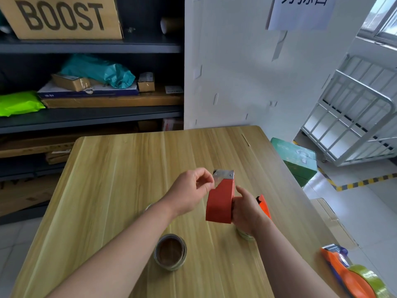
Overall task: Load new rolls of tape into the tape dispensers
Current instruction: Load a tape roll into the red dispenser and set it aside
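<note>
Nearest, on wooden table [120,168], tape roll [170,252] lying flat; beyond, right hand [247,211] closed around red tape dispenser [221,201] held above table, left hand [193,190] pinching fingertips beside its metal blade [223,175].

Showing pale wood grain on the tabletop [120,181], smooth with a soft sheen. Looking like matt red painted metal on the dispenser [221,203], with a bare shiny metal blade plate [223,175] at its top. Gleaming glossy and clear on the tape roll [170,252], around a brown cardboard core. Appearing as smooth orange plastic on the second dispenser [345,276], carrying glossy yellowish tape. Sitting matt and brown on the shelf, a cardboard box [62,17]; beside it, crinkled teal and green plastic bags.
</note>
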Demonstrator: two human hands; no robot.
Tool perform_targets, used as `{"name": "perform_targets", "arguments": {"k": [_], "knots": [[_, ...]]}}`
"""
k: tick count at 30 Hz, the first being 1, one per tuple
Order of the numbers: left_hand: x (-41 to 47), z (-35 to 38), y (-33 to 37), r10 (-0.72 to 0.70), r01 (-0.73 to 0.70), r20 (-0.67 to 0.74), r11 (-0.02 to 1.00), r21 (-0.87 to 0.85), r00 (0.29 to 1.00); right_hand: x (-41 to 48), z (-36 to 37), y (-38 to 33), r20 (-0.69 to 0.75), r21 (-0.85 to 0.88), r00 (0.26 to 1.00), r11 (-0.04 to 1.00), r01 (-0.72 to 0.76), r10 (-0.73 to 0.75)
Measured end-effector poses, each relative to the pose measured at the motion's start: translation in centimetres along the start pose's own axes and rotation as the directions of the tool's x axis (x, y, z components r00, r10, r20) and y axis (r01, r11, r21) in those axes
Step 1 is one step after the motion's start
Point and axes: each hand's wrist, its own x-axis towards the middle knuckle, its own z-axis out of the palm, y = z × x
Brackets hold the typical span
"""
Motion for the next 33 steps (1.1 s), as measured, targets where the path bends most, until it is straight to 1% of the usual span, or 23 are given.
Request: {"name": "perform_targets", "arguments": {"k": [4,10,12,15,18,23,26,28,30,33], "knots": [[-1.2,2.0,-0.9,0.047,-0.047,0.007,0.999,-0.009,0.999,-0.2,-0.4,-0.6,0.049,0.029,0.999,0.999,0.019,-0.021],[-2.2,4.2,-1.8,0.043,-0.045,-0.027,0.996,-0.080,0.999,-0.7,-0.5,-1.6,0.133,0.081,0.990,0.996,0.029,-0.039],[-2.5,4.6,-2.0,0.048,-0.052,-0.042,0.995,-0.080,0.998,-0.9,-0.5,-1.8,0.156,0.091,0.987,0.995,0.032,-0.046],[-2.8,5.1,-2.4,0.080,-0.081,-0.065,0.997,-0.008,0.995,-1.3,-0.4,-2.2,0.172,0.111,0.983,0.993,0.046,-0.065],[-2.9,5.5,-2.9,0.083,-0.079,-0.089,0.996,0.045,0.993,-1.5,-0.3,-2.5,0.179,0.142,0.981,0.988,0.052,-0.077],[-2.7,6.1,-3.6,0.093,-0.084,-0.080,0.991,0.108,0.993,-1.9,-0.1,-2.7,0.180,0.155,0.979,0.985,0.072,-0.099],[-2.7,6.3,-3.7,0.056,-0.045,-0.104,0.993,0.107,0.993,-2.2,0.2,-2.5,0.156,0.147,0.980,0.984,0.102,-0.124],[-2.7,6.4,-3.5,0.006,0.008,-0.157,0.996,0.089,0.988,-2.4,0.4,-2.3,0.141,0.140,0.979,0.982,0.129,-0.149],[-2.5,6.7,-3.0,-0.075,0.091,-0.229,0.994,0.063,0.970,-2.6,0.5,-2.1,0.134,0.133,0.975,0.978,0.158,-0.176],[-1.8,6.8,-2.2,-0.259,0.274,-0.316,0.962,0.004,0.913,-2.9,1.1,-1.9,0.134,0.104,0.965,0.971,0.213,-0.226]]}}
